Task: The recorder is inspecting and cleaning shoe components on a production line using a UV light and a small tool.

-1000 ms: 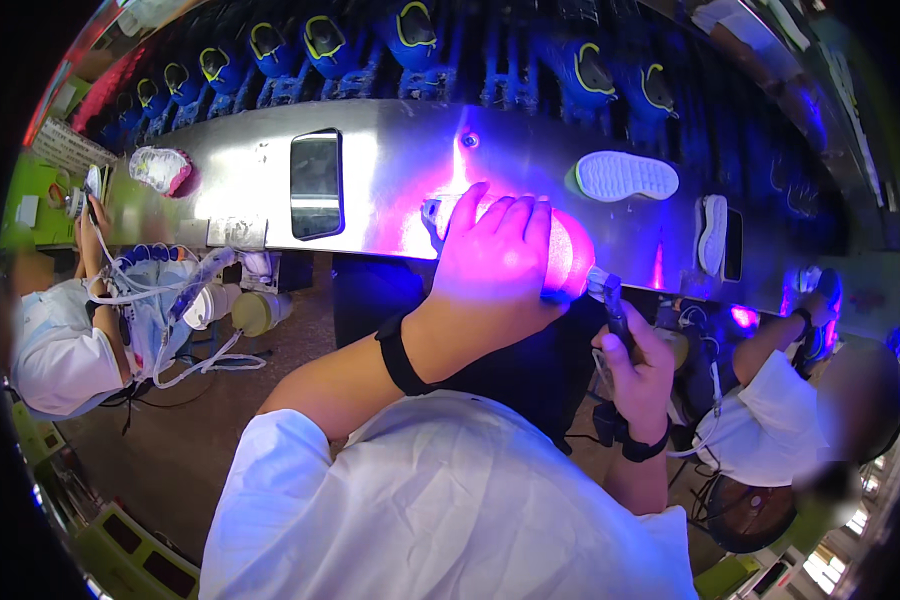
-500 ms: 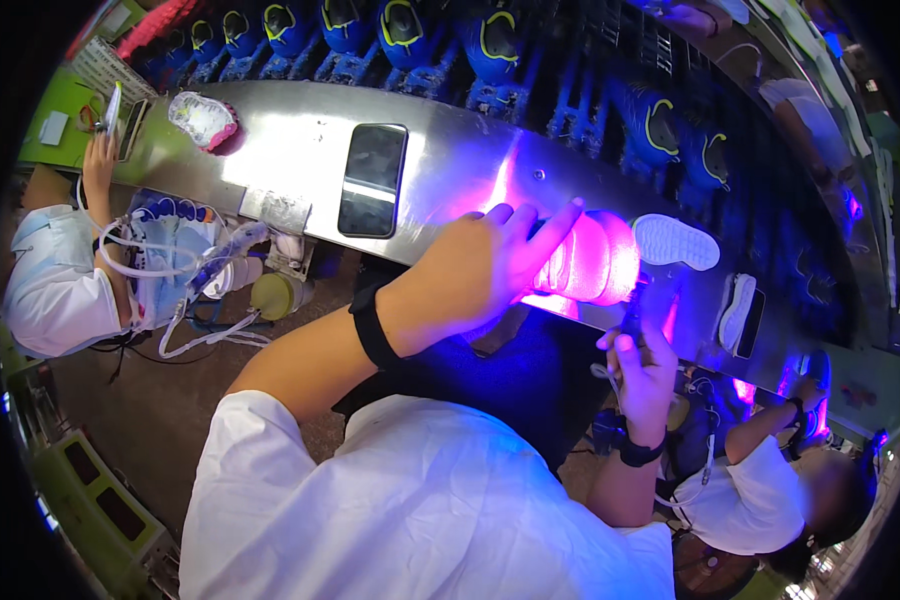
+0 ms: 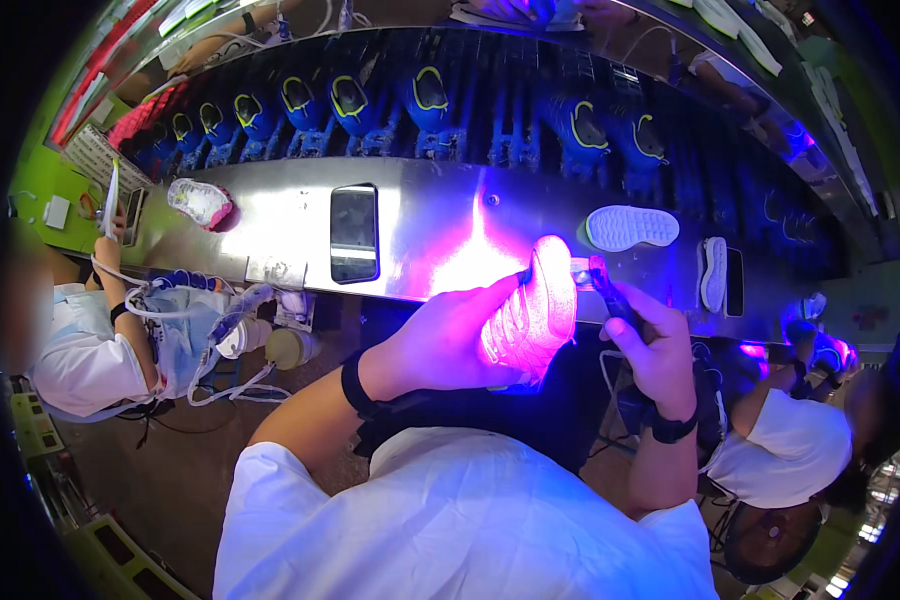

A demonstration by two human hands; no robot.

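Note:
My left hand [image 3: 440,340] is closed around a shoe upper [image 3: 535,315], which glows pink under violet light. It is held tilted above the near edge of a metal bench [image 3: 430,225]. My right hand [image 3: 660,350] grips a dark-handled brush [image 3: 610,290], whose pale head is at the shoe's right edge; the glare hides whether they touch. Beyond my right hand, a white shoe sole [image 3: 632,228] lies tread up on the bench. A second white sole [image 3: 713,275] lies farther right, beside a dark flat object [image 3: 735,282].
A phone [image 3: 355,235] lies on the bench, left of centre. Farther left sits a white-and-pink lump [image 3: 200,203]. Behind the bench, a dark rack carries several blue shoes [image 3: 430,100]. Co-workers sit to the left [image 3: 95,345] and right [image 3: 775,430]; tubes and containers [image 3: 292,348] hang below.
The shoe has turned from lying sideways to a more upright tilt, and sits lower and nearer me. My right hand has brought the brush up to its right edge. The head view has shifted.

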